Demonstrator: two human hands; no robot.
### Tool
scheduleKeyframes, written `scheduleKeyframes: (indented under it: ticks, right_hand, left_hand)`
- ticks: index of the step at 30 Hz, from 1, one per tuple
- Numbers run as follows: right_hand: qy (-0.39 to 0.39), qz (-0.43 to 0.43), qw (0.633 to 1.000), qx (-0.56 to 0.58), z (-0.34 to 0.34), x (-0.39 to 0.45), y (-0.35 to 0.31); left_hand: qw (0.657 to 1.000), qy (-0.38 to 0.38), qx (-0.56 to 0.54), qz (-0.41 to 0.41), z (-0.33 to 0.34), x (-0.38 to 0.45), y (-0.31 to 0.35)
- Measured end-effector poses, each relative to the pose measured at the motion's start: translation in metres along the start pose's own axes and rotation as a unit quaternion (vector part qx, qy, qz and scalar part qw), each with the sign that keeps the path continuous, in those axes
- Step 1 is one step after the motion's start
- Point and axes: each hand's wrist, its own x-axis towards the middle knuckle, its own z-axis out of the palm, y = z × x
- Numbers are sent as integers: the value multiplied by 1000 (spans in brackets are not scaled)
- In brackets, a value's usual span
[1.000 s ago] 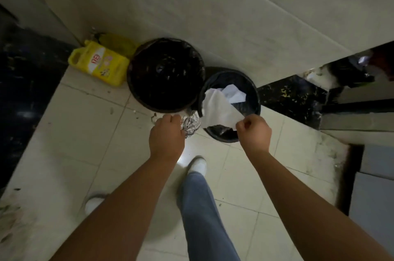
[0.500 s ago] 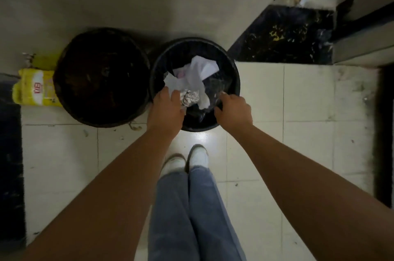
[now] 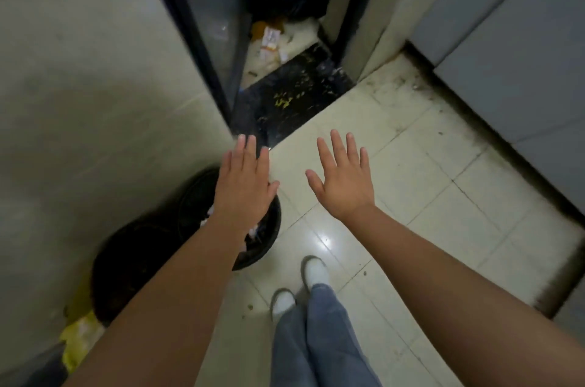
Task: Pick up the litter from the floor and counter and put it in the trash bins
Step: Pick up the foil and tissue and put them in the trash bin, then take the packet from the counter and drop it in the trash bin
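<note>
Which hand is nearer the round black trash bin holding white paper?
Left. The left hand hovers over the round black trash bin's rim; the right hand hangs beside it over tiles.

The floor tiles [image 3: 395,196] are pale cream with thin dark grout lines and grey grime along the right edge. A black stone threshold [image 3: 291,102] with yellow and white flecks sits at upper centre. Two black trash bins [image 3: 269,228] stand at lower left; white scraps show in the nearer one. A yellow jug [image 3: 79,342] lies at the bottom left. The wall [image 3: 79,86] is off-white, the cabinets [image 3: 522,38] at upper right grey-blue. The jeans [image 3: 316,339] are faded blue, the shoes [image 3: 315,271] white.
</note>
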Motion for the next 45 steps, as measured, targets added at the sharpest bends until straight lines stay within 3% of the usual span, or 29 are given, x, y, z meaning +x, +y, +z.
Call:
scheduleKeyframes:
  ticks: [2, 6, 10, 14, 19, 24, 30, 34, 38, 41, 45]
  right_hand:
    - [42, 45, 998, 20, -49, -25, 30]
    - [139, 165, 975, 55, -140, -90, 106]
    - [229, 276, 928, 100, -203, -166, 191]
    - [299, 404, 858, 109, -239, -268, 278]
    - [329, 520, 780, 114, -244, -396, 373]
    - [342, 596, 718, 111, -246, -504, 454]
    - [341, 666, 657, 95, -243, -594, 522]
    - [323, 724, 599, 116, -219, -644, 551]
    - [292, 799, 506, 141, -180, -690, 563]
    - [268, 863, 394, 168, -153, -715, 556]
    - [240, 910, 265, 208, -121, -720, 533]
  left_hand:
    - [997, 34, 31, 61, -51, 18, 39]
    - [980, 32, 50, 192, -146, 39, 153]
    - [936, 80, 75, 335, -218, 36, 283]
    - [876, 107, 83, 463, -259, -2, 424]
    - [806, 113, 126, 567, -272, -75, 582]
    - [766, 105, 111, 625, -277, -142, 710]
    - [708, 111, 126, 686, -267, -194, 826]
    - [640, 111, 159, 744, -240, -231, 889]
    - [542, 92, 176, 817, -209, -271, 945]
    - [454, 76, 183, 869, -191, -299, 980]
    - [369, 60, 187, 909, -171, -328, 1005]
